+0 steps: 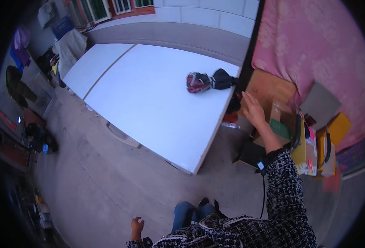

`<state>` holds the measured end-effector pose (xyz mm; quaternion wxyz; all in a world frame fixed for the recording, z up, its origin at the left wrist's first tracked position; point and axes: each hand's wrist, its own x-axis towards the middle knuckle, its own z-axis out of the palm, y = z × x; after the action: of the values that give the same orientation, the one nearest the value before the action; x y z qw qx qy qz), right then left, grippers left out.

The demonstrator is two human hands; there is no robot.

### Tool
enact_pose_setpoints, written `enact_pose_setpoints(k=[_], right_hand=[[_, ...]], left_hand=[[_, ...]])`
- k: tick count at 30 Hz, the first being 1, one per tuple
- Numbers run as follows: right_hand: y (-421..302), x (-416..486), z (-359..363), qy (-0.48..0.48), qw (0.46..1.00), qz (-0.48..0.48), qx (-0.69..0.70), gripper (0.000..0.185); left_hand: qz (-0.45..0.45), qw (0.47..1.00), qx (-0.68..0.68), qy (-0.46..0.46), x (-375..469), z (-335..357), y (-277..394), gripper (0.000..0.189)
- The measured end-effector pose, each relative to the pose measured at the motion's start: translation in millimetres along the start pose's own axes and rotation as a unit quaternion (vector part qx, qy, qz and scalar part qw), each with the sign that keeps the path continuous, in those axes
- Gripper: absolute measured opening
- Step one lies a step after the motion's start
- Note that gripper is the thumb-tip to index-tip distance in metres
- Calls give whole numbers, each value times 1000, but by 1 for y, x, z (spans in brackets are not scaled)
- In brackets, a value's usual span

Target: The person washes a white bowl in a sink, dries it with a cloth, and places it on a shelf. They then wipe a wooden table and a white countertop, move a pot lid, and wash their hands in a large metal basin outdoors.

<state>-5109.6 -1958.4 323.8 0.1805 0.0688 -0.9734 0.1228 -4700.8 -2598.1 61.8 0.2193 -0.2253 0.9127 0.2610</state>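
Observation:
My right hand reaches forward on the right, fingers stretched out and holding nothing. It is beside the short end of a white-topped table, over a stack of cardboard boxes; whether it touches anything there I cannot tell. A bundle of black and maroon fabric with pale trim lies on the tabletop near that end, pinched in at its middle. Its black end reaches the table's edge, a short way from my fingertips. Low in the view, my left hand hangs over the concrete floor, empty, with fingers loosely bent.
Cardboard boxes, a green item and yellow bags with black handles crowd the right side. A pink patterned cloth hangs behind them. A draped grey cloth is beyond the table's far end.

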Motion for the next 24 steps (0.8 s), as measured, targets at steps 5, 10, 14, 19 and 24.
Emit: enact_pose_setpoints(k=[5, 10, 14, 19, 24], right_hand=[[-69, 103, 32, 11, 991, -102, -88, 69], [-64, 175, 62, -65, 987, -100, -106, 85], [-53, 195, 74, -206, 967, -61, -138, 79], [-38, 153, 63, -158, 982, -40, -96, 56], [27, 17, 19, -55, 989, 137, -31, 58]], left_hand=[[-80, 997, -10, -9, -21, 9, -19, 39], [-86, 993, -68, 34, -20, 17, -41, 35], [125, 987, 46, -93, 12, 10, -51, 24], [303, 937, 154, -77, 102, 4, -25, 14], [423, 891, 110, -125, 204, -9, 9, 12]])
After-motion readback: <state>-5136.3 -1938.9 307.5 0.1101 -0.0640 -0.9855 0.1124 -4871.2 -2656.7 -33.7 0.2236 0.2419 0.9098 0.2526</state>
